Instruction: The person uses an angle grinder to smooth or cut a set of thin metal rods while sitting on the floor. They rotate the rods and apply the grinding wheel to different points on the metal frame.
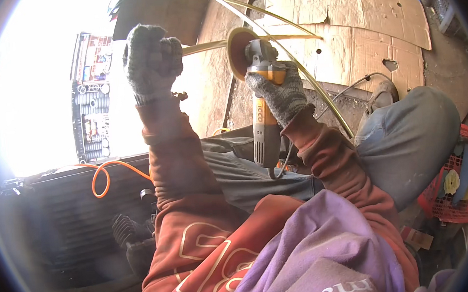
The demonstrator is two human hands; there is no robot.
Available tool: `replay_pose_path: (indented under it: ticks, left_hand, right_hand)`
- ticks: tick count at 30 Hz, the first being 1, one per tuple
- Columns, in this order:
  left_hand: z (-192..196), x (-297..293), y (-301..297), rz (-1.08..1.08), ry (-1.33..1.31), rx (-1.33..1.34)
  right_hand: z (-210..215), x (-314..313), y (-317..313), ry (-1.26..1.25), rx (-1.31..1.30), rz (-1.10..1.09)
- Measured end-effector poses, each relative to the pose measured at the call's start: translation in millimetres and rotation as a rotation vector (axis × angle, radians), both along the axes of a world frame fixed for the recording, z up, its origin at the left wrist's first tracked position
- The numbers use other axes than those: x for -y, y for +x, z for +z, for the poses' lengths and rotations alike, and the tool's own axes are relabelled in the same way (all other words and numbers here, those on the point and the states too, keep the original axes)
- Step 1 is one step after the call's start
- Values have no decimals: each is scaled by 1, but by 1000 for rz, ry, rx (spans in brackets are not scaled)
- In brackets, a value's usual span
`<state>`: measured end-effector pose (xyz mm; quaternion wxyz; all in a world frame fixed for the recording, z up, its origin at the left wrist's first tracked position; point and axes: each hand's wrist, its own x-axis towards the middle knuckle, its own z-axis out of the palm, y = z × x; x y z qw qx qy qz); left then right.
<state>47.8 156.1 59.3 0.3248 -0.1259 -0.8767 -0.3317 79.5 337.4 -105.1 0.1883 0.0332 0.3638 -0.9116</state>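
My right hand [283,91], in a grey knit glove, is wrapped round the upper body of a yellow and grey angle grinder [264,116]. Its round tan disc [237,56] faces left, and its cord leaves from the lower end. My left hand [153,62], gloved the same way, is closed in a fist on the left. A thin brass-coloured metal strip [204,47] runs from that fist to the right and passes at the disc. Whether disc and strip touch, I cannot tell. Another long, thin strip [317,88] slants down behind the grinder toward my knee.
Flattened cardboard [347,56] with holes covers the floor ahead. An orange hose [106,179] loops at the left beside a dark ribbed panel [60,228]. At the right stands a red plastic basket [452,201] with items in it. A dark cord [344,90] crosses the floor.
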Motion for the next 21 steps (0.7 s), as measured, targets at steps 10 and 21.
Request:
replay_pose_path:
  ticks: [10,21]
  left_hand:
    - [4,9,3,-483,900,259]
    - [34,-4,-77,-320,715,63]
  right_hand:
    - [13,3,12,-159,-154,70]
    - [121,-162,-21,-171,-318,-187]
